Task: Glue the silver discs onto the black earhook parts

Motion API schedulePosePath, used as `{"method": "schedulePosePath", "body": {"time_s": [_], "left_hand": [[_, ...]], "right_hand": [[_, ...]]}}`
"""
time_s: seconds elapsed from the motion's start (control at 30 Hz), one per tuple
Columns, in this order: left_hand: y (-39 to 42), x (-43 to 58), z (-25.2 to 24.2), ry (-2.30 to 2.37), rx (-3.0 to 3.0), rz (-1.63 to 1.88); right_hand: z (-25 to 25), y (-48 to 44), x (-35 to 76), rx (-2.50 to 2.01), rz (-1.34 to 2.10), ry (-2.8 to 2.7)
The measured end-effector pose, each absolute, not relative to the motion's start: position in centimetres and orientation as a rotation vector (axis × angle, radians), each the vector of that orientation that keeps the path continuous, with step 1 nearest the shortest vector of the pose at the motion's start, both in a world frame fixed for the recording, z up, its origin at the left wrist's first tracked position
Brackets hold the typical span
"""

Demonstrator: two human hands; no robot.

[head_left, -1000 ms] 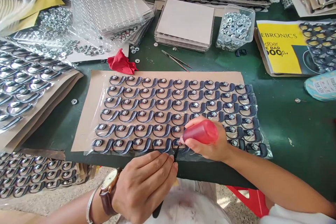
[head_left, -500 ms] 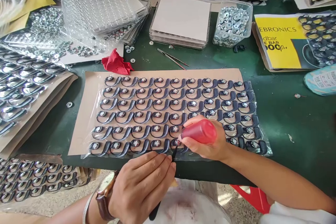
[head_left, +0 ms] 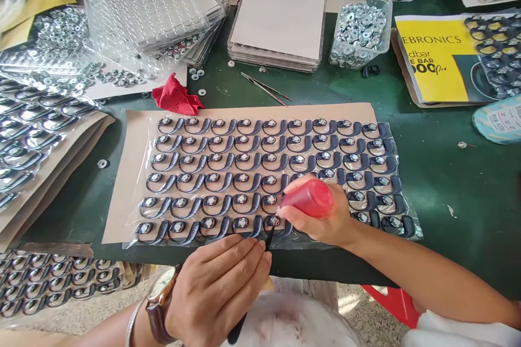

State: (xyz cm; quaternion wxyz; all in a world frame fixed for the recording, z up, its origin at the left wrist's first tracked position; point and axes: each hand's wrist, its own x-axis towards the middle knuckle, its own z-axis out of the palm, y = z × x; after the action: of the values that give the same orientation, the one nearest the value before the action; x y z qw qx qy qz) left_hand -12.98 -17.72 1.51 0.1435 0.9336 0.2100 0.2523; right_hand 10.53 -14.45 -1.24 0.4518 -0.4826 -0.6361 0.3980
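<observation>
My left hand (head_left: 226, 282) is closed around black tweezers (head_left: 270, 238), whose tip touches or nearly touches a round part in the front row. In my right hand (head_left: 317, 222) is a red squeeze bottle (head_left: 311, 198), tilted with its nozzle end down beside that same part. Both hands are over a sheet of black hook-shaped earphone pieces (head_left: 215, 200), set in rows under or on clear film. Each piece carries a round part with a pale centre. Brown cardboard (head_left: 130, 173) lies beneath the sheet. My right hand hides several pieces.
Metal tweezers (head_left: 264, 88) and a red cloth (head_left: 177, 96) lie behind the sheet. Farther back are a clear tub of metal discs (head_left: 360, 30), a stack of trays (head_left: 279, 27) and loose discs (head_left: 61, 32). More filled sheets (head_left: 36, 141) are stacked at left. A yellow box (head_left: 431, 65) is at right.
The view has shifted slightly. Both hands keep their grip and stay at the same front-row piece, with hardly any movement.
</observation>
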Motion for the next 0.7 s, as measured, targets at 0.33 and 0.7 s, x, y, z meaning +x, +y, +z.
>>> {"method": "schedulePosePath", "body": {"time_s": [0.33,0.7], "left_hand": [[-16.5,-12.6,2.4,0.6,2.615,0.696],[-15.7,-12.4,2.5,0.641,2.503,0.763]], "right_hand": [[-0.4,-14.3,10.9,-1.274,0.872,-1.696],[-0.6,-14.4,10.9,-1.181,0.866,-1.668]]}}
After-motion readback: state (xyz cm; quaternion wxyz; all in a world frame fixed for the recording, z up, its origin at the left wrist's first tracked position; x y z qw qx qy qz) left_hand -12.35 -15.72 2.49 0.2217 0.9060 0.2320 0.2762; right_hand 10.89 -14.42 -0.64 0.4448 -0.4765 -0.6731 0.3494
